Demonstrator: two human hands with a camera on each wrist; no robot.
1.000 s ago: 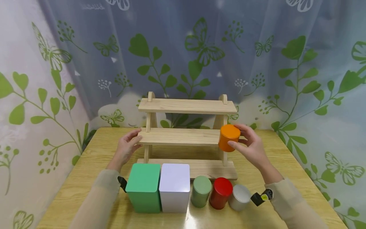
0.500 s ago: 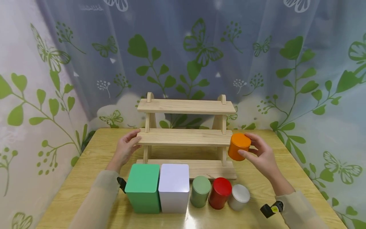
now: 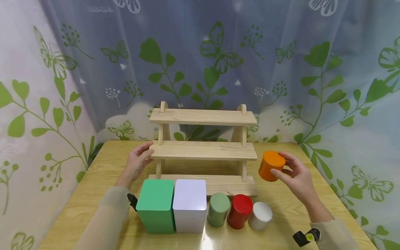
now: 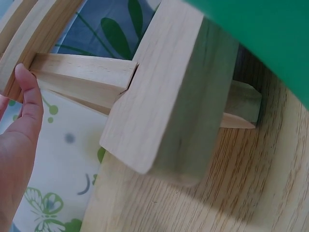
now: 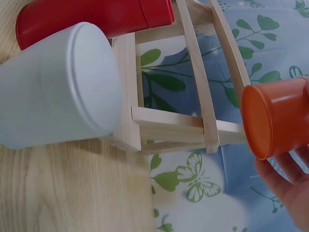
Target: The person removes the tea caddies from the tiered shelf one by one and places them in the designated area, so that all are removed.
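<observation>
My right hand [image 3: 298,178] holds an orange round tin [image 3: 272,166] between thumb and fingers, in the air to the right of a three-tier wooden display shelf [image 3: 203,150]. The right wrist view shows the fingers on the side of the orange tin [image 5: 277,116], its flat end facing the camera. At the shelf's left side, my left hand [image 3: 137,162] grips the end of the middle board, thumb at its front edge. In the left wrist view a fingertip presses that board [image 4: 24,53]; the other fingers are mostly hidden.
Before the shelf, a row stands on the wooden table [image 3: 93,194]: a green box [image 3: 156,208], a pale lavender box [image 3: 190,208], a light green tin [image 3: 218,210], a red tin [image 3: 240,211] and a white tin [image 3: 260,216]. A patterned curtain [image 3: 200,69] hangs behind.
My right hand has carried the orange tin rightward and down, from in front of the middle board's right end to beside the shelf. The left hand stays on the board.
</observation>
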